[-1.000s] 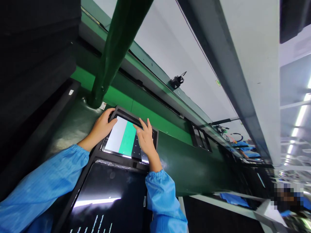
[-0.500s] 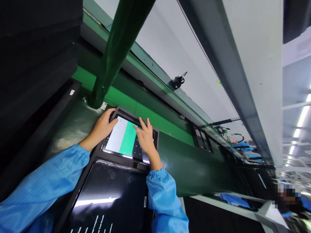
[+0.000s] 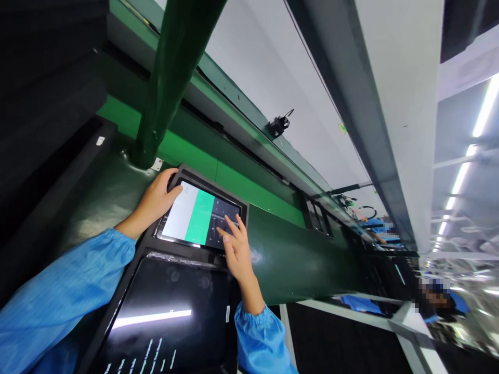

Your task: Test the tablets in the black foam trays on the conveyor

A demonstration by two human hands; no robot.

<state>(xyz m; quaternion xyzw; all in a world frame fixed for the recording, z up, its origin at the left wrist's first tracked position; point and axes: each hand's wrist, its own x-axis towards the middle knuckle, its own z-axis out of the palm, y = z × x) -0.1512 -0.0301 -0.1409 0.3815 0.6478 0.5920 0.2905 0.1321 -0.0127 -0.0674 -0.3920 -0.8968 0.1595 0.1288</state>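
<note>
A tablet (image 3: 198, 215) lies in a black frame-like holder (image 3: 244, 209), its lit screen split into a white area, a green band and a dark number keypad. At the holder's left end, my left hand (image 3: 158, 196) grips the edge, thumb resting on the tablet's corner and fingers curled over the far side. My right hand (image 3: 236, 244) is over the keypad with its fingers spread, one fingertip at or just above the keys; contact cannot be made out. Blue sleeves cover both forearms. Nearer to me is a larger dark, glossy panel (image 3: 183, 291) reflecting a light.
A green post (image 3: 166, 88) rises behind the holder from the green bench surface (image 3: 288, 254). Dark stacked material (image 3: 50, 62) stands at left. A small black device (image 3: 278, 126) sits on the ledge. Blurred people (image 3: 440, 301) are far right.
My right hand has moved down and toward me over the screen, uncovering more of the keypad. My left hand keeps its grip. The whole view has shifted slightly.
</note>
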